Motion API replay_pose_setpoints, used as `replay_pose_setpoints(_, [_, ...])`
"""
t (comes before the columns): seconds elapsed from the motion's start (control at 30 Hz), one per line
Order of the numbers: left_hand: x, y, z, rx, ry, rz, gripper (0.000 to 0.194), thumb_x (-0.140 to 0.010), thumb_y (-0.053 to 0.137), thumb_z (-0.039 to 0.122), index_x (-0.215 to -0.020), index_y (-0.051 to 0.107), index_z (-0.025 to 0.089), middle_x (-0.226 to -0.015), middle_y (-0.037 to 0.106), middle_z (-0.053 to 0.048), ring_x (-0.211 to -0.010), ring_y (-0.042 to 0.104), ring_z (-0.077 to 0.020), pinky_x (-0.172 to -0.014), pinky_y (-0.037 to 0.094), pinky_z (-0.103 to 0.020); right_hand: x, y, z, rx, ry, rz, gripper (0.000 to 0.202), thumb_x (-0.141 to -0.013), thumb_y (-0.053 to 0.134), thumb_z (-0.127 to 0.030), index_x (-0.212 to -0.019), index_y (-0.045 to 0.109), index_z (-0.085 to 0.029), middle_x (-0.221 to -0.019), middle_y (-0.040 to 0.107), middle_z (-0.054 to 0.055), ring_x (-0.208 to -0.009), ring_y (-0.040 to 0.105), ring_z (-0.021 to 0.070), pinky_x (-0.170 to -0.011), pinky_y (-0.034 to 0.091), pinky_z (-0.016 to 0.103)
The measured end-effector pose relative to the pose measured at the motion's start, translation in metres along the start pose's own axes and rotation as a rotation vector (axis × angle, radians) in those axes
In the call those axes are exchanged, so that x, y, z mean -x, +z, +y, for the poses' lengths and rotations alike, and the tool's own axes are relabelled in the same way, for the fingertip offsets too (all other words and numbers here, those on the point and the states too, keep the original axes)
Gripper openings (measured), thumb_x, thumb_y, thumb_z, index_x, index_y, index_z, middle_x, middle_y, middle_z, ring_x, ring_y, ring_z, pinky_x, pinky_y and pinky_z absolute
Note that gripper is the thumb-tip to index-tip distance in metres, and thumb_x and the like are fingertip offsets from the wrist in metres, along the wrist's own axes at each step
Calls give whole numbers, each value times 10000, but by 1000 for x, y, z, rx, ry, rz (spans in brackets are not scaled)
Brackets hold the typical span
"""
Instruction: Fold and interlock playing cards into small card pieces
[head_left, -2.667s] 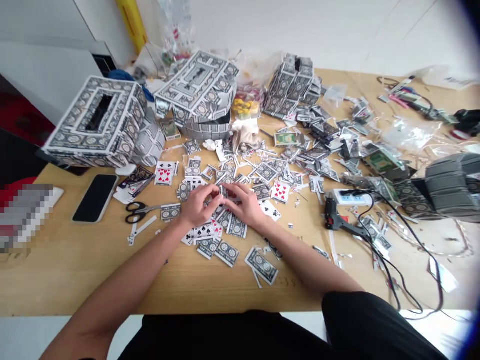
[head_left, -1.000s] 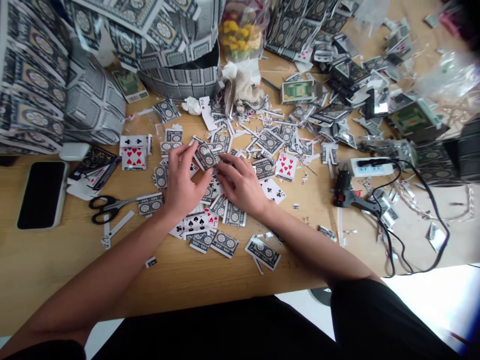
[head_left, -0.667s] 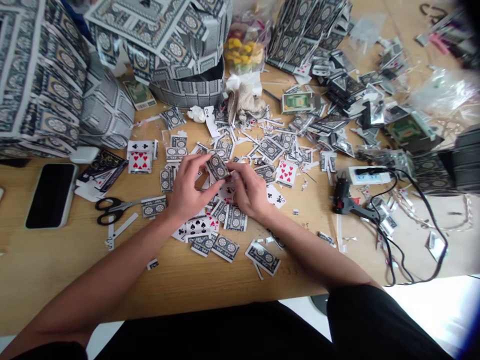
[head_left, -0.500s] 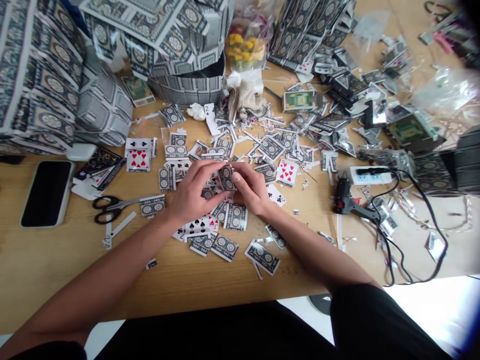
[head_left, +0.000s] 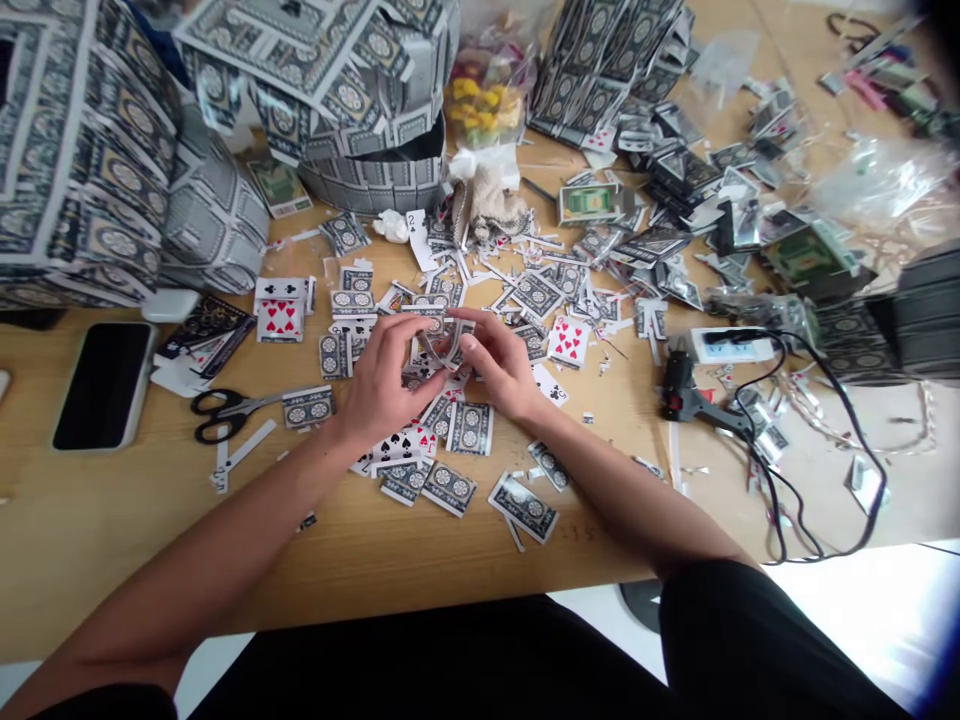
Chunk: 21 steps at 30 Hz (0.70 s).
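Between my hands is a small bent card piece (head_left: 448, 350), its edges turned up. My left hand (head_left: 386, 375) pinches its left side with thumb and fingers. On the right side, my right hand (head_left: 499, 362) grips it, thumb on top. Beneath and around them lie cut playing cards, among them a patterned card piece (head_left: 471, 428) just below the hands and a nine-like hearts card (head_left: 568, 342) to the right. Black-handled scissors (head_left: 225, 410) rest left of my left hand, touching or close to another card piece (head_left: 307, 407).
Large woven card structures (head_left: 360, 90) stand at the back left. A phone (head_left: 103, 385) lies at the left. A glue gun (head_left: 694, 395) with black cables and a power strip (head_left: 731, 346) is at the right. Card scraps and a clear bag of yellow things (head_left: 486, 100) lie farther back.
The card piece between my hands has been tilted and now shows a curved, folded shape instead of its patterned back. The view has shifted slightly.
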<state>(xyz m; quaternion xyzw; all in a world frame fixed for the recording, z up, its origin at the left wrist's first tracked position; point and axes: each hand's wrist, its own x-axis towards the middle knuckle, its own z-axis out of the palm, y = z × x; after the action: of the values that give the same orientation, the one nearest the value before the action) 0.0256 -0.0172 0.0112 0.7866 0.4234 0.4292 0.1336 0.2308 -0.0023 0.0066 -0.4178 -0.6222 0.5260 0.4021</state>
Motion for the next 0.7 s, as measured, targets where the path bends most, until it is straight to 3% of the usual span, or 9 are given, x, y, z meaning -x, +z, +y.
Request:
replay_pose_setpoints(0.13, [-1,0,-2,26,-68,29,580,-912,767,224,-1421,491,239,-1334,619,-124,-1180,653,-268,-958,641,-458,-1,0,5,-13,8,22,574,-1072,496,-615,-1523,490,-260,-1052,729,61,-865,729,211,-776,645,381])
replay_pose_setpoints(0.23, [-1,-1,-3,34,-65,14,606,-920,771,249,-1454,484,253,-1387,581,-136,-1270,616,-297,-971,646,-475,-1,0,6,5,8,32,566,-1070,503,-612,-1526,483,-277,-1089,729,72,-888,734,220,-794,651,395])
replay_pose_setpoints(0.4, [-2,-3,-1,16,-63,24,644,-909,789,234,-1477,489,278,-1407,536,-136,-1331,565,-328,-1026,624,-524,-2,0,3,-21,21,-5,609,-1024,599,-609,-1503,474,-255,-1094,718,77,-848,732,211,-785,649,391])
replay_pose_setpoints(0.5, [-2,-2,-3,2,-65,39,596,-914,795,241,-1437,513,289,-1376,542,-124,-1311,574,-319,-1021,623,-529,-2,0,2,24,5,-35,716,-978,658,-637,-1545,417,-272,-1202,698,98,-926,734,221,-794,645,379])
replay_pose_setpoints(0.7, [-1,2,-6,50,-120,20,535,-933,785,280,-1392,510,263,-1350,598,-112,-1226,634,-273,-892,655,-410,-3,3,6,40,-34,3,821,-954,688,-643,-1596,321,-288,-1301,658,118,-1025,740,239,-848,645,377])
